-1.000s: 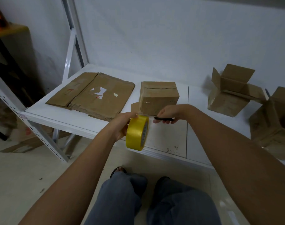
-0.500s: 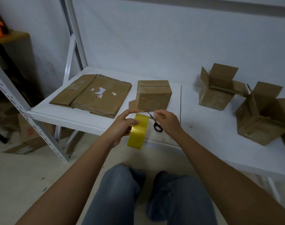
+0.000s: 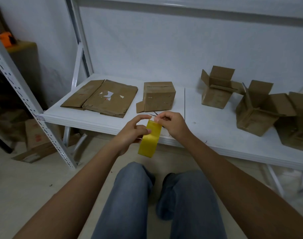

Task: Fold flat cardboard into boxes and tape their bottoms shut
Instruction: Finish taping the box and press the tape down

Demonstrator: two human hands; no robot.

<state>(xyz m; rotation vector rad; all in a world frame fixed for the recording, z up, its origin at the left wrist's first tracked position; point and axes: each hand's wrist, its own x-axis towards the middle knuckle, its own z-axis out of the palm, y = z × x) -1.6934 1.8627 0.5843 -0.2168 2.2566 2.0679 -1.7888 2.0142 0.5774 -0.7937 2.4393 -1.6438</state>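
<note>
Centre frame: left hand (image 3: 130, 133) wraps the yellow tape roll (image 3: 149, 139) edge-on to steady it, right hand (image 3: 171, 125) fingertips pinched on its free end, likely to draw a strip for the folded box (image 3: 159, 96) just above; flat cardboard (image 3: 102, 97) waits centre-left.

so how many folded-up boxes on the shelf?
4: closed box centre; open-flapped box to its right; another further right; a fourth cut off by the right edge.

Dim, flat, bluish indoor light with soft shadows and no glare. Edges bow from the wide lens; detail is slightly soft.
</note>
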